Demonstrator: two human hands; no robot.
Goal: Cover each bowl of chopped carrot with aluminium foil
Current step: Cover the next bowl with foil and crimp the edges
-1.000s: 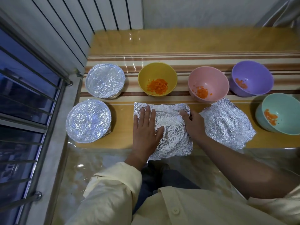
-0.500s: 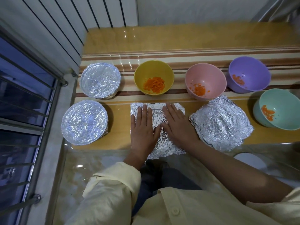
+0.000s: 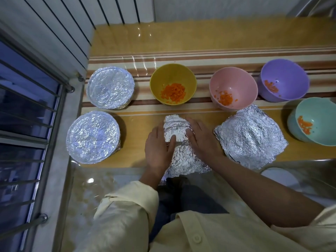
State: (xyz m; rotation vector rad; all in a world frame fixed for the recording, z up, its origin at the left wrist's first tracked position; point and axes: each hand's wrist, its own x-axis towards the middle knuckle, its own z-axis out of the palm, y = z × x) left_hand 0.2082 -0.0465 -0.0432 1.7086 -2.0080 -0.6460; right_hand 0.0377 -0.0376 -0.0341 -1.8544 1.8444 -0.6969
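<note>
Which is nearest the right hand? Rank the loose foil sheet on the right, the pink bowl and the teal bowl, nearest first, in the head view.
1. Loose foil sheet, just right of the right hand.
2. Pink bowl, beyond the hand, slightly right.
3. Teal bowl, at the far right edge.

At table (image 3: 181, 39), we had far covered bowl (image 3: 111, 87) at left, near covered bowl (image 3: 93, 137) directly before it. Right of far one ran row: first open bowl (image 3: 172, 73), second open bowl (image 3: 234, 80), third open bowl (image 3: 287, 75). Fourth open bowl (image 3: 321, 113) sat nearer us, far right. Carrot (image 3: 172, 92) lay in each open bowl. Foil sheet (image 3: 180, 153) lay before first open bowl, our left hand (image 3: 159, 148) at its left edge, right hand (image 3: 201, 140) on its right. Second sheet (image 3: 251, 139) lay between foil sheet and fourth open bowl.
</note>
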